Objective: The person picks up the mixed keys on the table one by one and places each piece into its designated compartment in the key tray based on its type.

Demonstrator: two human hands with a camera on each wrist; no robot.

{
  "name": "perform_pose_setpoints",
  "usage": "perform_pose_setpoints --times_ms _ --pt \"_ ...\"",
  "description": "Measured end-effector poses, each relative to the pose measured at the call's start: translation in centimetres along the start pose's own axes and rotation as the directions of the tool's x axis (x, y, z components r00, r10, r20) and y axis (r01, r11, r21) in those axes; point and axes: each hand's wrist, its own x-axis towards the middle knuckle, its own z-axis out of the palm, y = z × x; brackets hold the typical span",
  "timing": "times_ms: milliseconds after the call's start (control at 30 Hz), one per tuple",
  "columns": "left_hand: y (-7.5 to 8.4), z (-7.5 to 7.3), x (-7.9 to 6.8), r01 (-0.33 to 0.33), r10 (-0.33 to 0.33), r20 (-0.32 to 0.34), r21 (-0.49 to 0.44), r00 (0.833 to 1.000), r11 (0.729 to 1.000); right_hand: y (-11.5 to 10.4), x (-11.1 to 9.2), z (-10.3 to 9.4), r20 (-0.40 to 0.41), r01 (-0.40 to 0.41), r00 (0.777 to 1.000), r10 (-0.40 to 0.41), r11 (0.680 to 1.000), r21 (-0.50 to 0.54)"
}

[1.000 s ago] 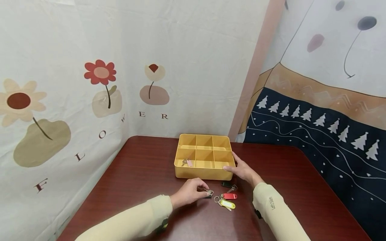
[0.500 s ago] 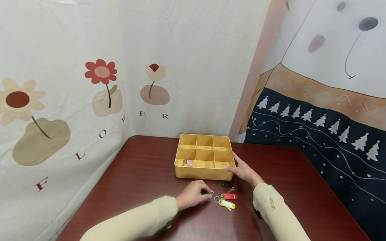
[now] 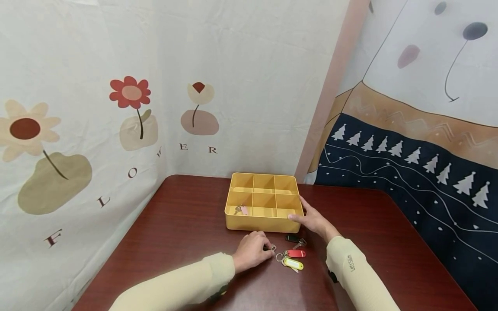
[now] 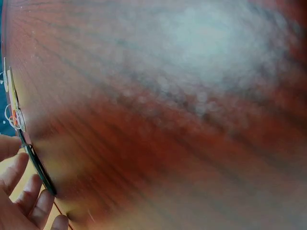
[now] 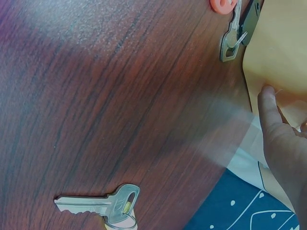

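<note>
A yellow six-compartment organizer box [image 3: 263, 223] sits at the back of the table. My right hand [image 3: 314, 221] holds its near right corner, thumb against the front wall, other fingers along the right side. In front of the box, my left hand [image 3: 253, 250] pinches a key with a black tag [image 4: 41, 170] low at the table; its ring [image 3: 274, 247] shows past the fingertips. To the right lie keys with a black tag [image 3: 292, 238], a red tag [image 3: 295, 253] and a yellow tag [image 3: 293, 263]. Another key with a pink tag [image 3: 244, 210] lies in the front left compartment.
The dark red-brown table [image 3: 186, 216] has a glossy top. Behind it hangs a white cloth with printed flowers [image 3: 129, 93]; a dark blue cloth with printed trees [image 3: 394, 149] hangs at the right.
My left hand has shifted slightly right and its fingers have closed on the black-tagged key, which is now mostly hidden. My right hand and the box have stayed put.
</note>
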Motion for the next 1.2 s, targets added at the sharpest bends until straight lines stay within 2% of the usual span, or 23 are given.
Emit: perform_pose_setpoints --times_ms 233,500,900,1200 --pt "0.0 -0.1 -0.1 -0.007 0.007 -0.006 0.027 1.0 1.0 0.0 0.0 0.1 0.0 0.007 1.0 -0.007 1.0 -0.013" --pt "-0.1 -0.7 -0.2 0.008 -0.008 -0.009 -0.006 1.0 1.0 -0.1 0.0 0.2 -0.003 -0.006 1.0 0.006 1.0 -0.006" --pt "-0.2 -2.6 0.5 0.035 -0.039 -0.057 -0.065 0.998 0.997 0.0 -0.2 0.1 -0.01 -0.029 1.0 0.029 0.999 -0.012" --pt "-0.2 -4.1 1.5 0.039 -0.049 -0.092 -0.11 0.995 0.993 0.0 -0.1 0.2 -0.004 -0.006 1.0 0.006 1.0 -0.017"
